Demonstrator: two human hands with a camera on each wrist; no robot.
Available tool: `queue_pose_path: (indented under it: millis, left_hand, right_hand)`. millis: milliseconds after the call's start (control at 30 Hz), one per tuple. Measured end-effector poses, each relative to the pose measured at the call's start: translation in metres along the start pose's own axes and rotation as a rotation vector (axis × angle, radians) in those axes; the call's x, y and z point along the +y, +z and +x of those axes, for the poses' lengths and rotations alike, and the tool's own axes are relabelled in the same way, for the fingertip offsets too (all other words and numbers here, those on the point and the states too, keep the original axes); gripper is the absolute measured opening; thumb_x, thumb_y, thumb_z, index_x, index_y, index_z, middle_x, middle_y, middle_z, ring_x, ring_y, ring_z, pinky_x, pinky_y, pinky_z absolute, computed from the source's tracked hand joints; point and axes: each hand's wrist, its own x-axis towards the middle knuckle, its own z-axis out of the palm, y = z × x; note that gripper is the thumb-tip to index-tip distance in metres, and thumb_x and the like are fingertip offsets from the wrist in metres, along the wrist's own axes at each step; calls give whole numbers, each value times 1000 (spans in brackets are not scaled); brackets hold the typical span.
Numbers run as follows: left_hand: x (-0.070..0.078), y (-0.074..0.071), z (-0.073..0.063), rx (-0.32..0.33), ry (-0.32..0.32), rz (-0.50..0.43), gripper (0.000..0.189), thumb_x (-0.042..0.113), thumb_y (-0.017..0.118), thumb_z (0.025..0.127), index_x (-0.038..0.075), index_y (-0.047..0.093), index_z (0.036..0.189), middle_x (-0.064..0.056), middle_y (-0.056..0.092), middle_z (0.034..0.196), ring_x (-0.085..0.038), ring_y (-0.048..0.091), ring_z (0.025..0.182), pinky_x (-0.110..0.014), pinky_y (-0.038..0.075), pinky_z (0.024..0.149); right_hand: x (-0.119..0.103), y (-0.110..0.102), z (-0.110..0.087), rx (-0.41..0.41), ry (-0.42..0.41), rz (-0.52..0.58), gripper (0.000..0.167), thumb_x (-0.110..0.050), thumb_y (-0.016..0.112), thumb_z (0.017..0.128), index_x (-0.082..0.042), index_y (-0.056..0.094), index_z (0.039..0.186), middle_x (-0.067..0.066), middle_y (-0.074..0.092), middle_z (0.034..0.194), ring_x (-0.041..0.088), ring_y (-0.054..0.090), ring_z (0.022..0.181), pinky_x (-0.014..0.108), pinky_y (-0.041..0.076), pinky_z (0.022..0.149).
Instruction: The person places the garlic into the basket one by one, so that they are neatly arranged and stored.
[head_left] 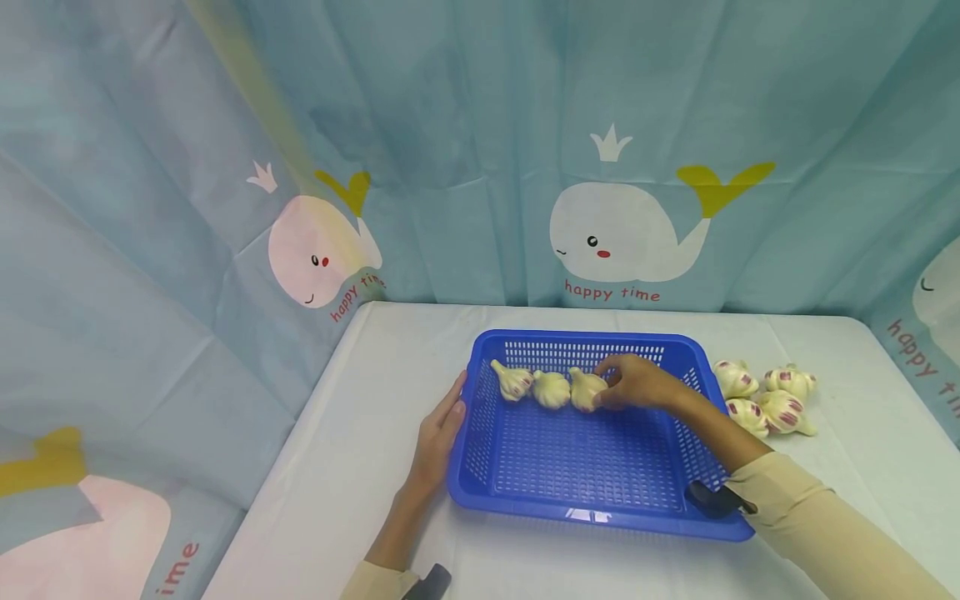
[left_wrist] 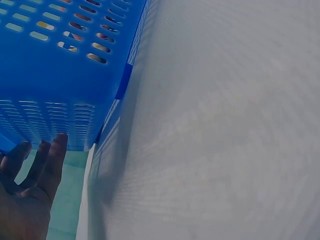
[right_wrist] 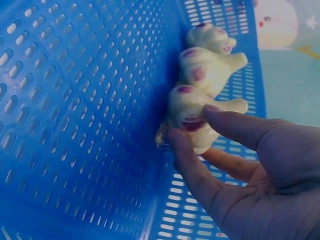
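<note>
Head view, clock read about the centre of the blue basket (head_left: 525, 510), which sits on the white worktop (head_left: 375, 367). The held garlic bulb (head_left: 586, 390) is inside, near 12 o'clock by the far wall. The right hand (head_left: 637, 383) has a narrow grip on it — thumb and fingers pinching its sides. At 10–11 o'clock, a middle bulb (head_left: 552, 391) and an end bulb (head_left: 514, 383) continue the row (contact with the held one uncertain). The left hand (head_left: 441, 435), grip wide and fingers nearly straight, rests against the outer wall at 9 o'clock. Four loose bulbs (head_left: 782, 410) lie outside near 3 o'clock.

Judgement: step in hand is setting the third bulb in line; next move calls for steadying it upright — then spreading the pinch without tipping its neighbour.
</note>
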Motion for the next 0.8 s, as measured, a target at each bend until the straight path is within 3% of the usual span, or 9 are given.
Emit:
queue_pose_path:
  millis: [200,433,800]
  left_hand:
    - [1,0,-1,0,-9,7,52,39,39,115,28,39,165,16,39,167,-6,32,157,-19,26,126]
    - [2,0,-1,0,-6,9,52,39,39,115,28,38,166,15,38,168,-8,32,158,-25,26,129]
    - [2,0,-1,-14,0,-1,52,39,39,115,28,38,166,14,38,168,-7,31,158,-19,26,126]
  right_hand:
    - [-2,-1,-1,-20,-3,56,53,-11,84,89,9,61,132,24,73,109,30,76,86,44,69,76]
    - [-4,-5,-2,-4,-11,34,61,-17,84,90,8,58,140,26,71,119,31,74,98,47,68,77]
    - [-10,-18,-11,34,-35,41,60,-25,80,94,4,59,143,28,69,128,36,71,108,50,67,79]
